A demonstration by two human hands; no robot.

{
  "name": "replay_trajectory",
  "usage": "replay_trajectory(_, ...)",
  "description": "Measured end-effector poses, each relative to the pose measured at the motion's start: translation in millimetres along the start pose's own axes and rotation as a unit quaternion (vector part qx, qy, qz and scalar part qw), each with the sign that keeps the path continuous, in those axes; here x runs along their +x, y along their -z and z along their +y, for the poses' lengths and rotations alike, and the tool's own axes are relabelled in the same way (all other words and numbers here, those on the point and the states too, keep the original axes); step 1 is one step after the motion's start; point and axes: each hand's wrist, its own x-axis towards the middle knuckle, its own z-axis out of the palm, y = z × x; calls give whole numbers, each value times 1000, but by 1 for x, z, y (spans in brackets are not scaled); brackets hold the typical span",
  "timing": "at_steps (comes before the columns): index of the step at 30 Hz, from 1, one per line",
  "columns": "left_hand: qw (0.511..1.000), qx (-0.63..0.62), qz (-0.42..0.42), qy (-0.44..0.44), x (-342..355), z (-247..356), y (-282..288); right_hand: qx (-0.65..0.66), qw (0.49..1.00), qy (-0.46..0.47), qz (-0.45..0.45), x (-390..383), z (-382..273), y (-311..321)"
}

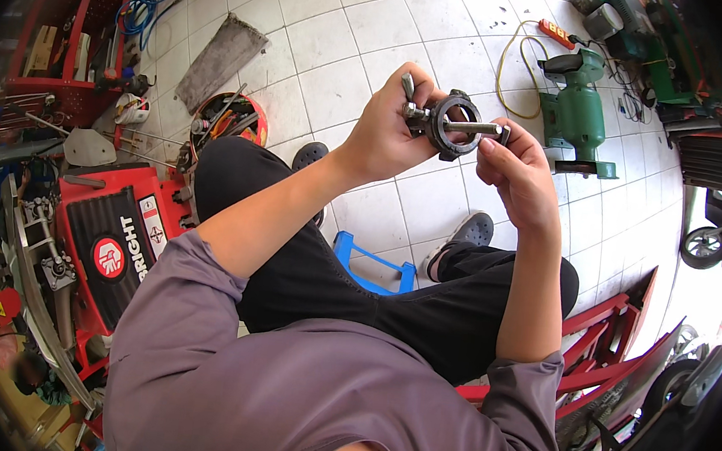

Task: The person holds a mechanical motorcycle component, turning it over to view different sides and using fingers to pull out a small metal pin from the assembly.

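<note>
Over the tiled floor, in front of my knees, my left hand is closed around a dark ring-shaped metal part with notched lugs on its rim. A silver bolt shows across the ring's opening and points to the right. Beside the ring, next to my left fingers, sits a wing-like lever with a nut. My right hand pinches a small dark bent metal piece, perhaps a hex key, at the bolt's right end. My fingers partly hide that piece.
A green bench grinder stands at the right near a red power strip. A red bucket of tools and a red machine are at my left. A blue stool frame shows between my legs; a grey rag lies beyond.
</note>
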Motion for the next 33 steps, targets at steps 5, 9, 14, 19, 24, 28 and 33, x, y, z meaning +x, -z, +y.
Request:
replay_trajectory(5,999,-43,14,12,1,0,-2,-76,995,48,30,-1,0,-1)
replay_trajectory(9,999,-46,18,20,1,0,-2,-124,986,103,39,-1,3,-4)
replay_trajectory(14,997,-61,20,30,0,2,-2,-99,990,85,53,-2,3,-17)
replay_trajectory(19,998,-56,26,16,1,2,-2,88,996,-4,-20,2,12,-8)
replay_trajectory(24,1000,-27,-7,13,0,-1,3,89,996,3,-5,3,13,-9)
replay_trajectory(28,999,-46,19,15,0,-1,-1,-22,998,53,34,1,10,-8)
replay_trajectory(33,995,-78,31,51,0,3,-2,-157,973,158,61,1,10,-8)
